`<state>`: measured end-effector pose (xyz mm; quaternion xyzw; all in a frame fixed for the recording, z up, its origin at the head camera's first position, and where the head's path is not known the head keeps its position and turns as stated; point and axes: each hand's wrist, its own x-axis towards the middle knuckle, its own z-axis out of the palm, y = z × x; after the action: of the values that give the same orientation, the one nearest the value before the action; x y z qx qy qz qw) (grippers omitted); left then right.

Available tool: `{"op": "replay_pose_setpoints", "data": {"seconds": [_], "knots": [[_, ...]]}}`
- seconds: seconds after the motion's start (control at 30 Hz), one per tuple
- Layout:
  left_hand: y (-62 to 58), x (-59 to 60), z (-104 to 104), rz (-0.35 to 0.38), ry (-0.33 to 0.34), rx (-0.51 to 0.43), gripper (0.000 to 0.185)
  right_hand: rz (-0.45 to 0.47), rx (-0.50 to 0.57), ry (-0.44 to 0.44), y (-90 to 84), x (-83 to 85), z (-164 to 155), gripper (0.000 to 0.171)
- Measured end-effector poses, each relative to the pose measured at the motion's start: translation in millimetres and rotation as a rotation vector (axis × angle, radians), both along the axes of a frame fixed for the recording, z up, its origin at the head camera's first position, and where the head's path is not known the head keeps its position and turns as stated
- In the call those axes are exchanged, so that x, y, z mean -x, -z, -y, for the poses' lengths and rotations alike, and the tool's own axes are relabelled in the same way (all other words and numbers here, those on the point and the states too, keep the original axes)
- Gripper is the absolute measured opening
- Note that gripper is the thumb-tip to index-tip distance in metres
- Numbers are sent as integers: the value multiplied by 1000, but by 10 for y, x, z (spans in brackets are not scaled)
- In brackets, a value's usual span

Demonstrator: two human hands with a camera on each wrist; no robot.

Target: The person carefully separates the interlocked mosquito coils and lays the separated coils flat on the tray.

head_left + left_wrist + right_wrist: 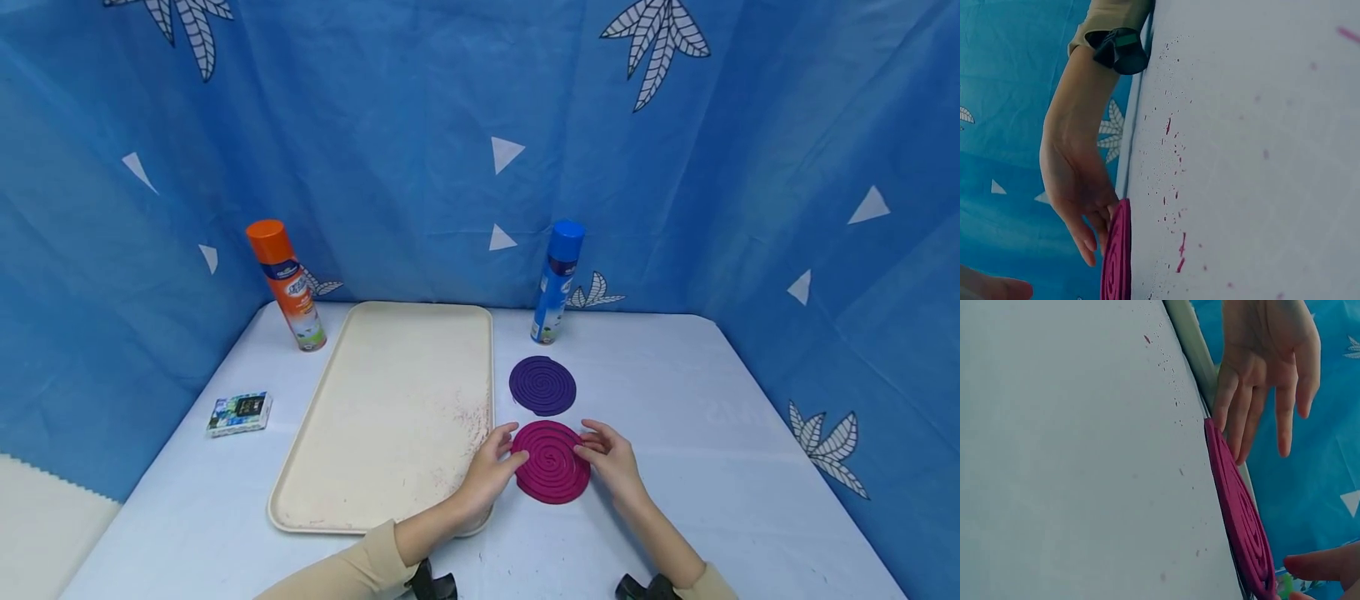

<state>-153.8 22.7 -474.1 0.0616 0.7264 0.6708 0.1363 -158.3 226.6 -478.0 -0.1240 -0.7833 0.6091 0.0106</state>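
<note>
**Two hands meet at a magenta coil**

Two bare hands rest at opposite edges of a flat magenta coil [552, 472] lying on a pale table [712, 433], inside a booth of blue curtain [390, 125] printed with white leaves and triangles.

Largest on the table is a cream tray [390, 417], speckled with reddish crumbs near its right edge; it lies just left of the coil. An orange can [287, 285] stands upright at the tray's far left corner, and a blue can [557, 282] stands upright near its far right corner. A purple coil [542, 385] lies flat between the blue can and the magenta one, close to it but apart.

The magenta coil sits near the table's front, right of the tray. The left hand [491, 468] touches its left rim, thumb on top and fingers [1235, 419] straight and slightly spread along the edge. The right hand [611, 457] touches the right rim, its fingers [1085, 240] gently bent with tips at the coil's side; whether they pinch it cannot be told. Magenta crumbs dot the table around the coil in both wrist views.

Smallest, a little printed box [238, 413] lies well left of the tray. Beige sleeves cover both forearms.
</note>
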Motion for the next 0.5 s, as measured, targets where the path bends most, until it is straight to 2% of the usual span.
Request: {"op": "replay_pose_setpoints", "data": {"seconds": [0.2,0.37,0.5], "knots": [[-13,-4,16,12,27,-4,50,20,-6,18,1,37,1,47],[-18,10,10,20,-7,-29,48,34,50,56,-18,75,-10,49],[-58,48,34,40,-42,-68,51,21,145,67,-120,119,-6,53]]}}
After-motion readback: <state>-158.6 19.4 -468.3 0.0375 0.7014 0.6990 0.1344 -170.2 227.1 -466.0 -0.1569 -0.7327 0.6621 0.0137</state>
